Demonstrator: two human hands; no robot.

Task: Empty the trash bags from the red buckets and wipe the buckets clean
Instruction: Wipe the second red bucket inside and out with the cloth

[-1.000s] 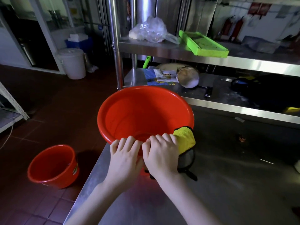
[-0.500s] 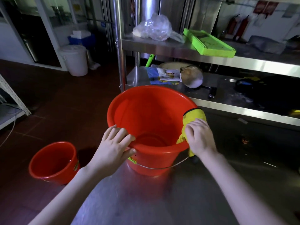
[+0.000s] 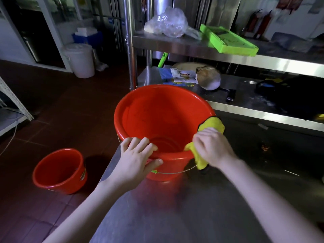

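A large red bucket (image 3: 157,113) stands on the steel table (image 3: 201,207) near its left corner, with no bag inside. My left hand (image 3: 136,160) grips its near rim, fingers inside and thumb outside. My right hand (image 3: 213,148) holds a yellow cloth (image 3: 213,124) folded over the bucket's right rim. A smaller red bucket (image 3: 57,171) sits on the floor to the left, also without a bag.
Behind the bucket stands a steel rack (image 3: 228,55) holding a clear plastic bag (image 3: 168,23), a green tray (image 3: 228,41), papers and a pan (image 3: 208,78). A white lidded pail (image 3: 78,58) stands on the tiled floor at the back left.
My hands have spread apart along the rim: the left stayed on the near edge, while the right slid the yellow cloth round to the right side and then back a little nearer.
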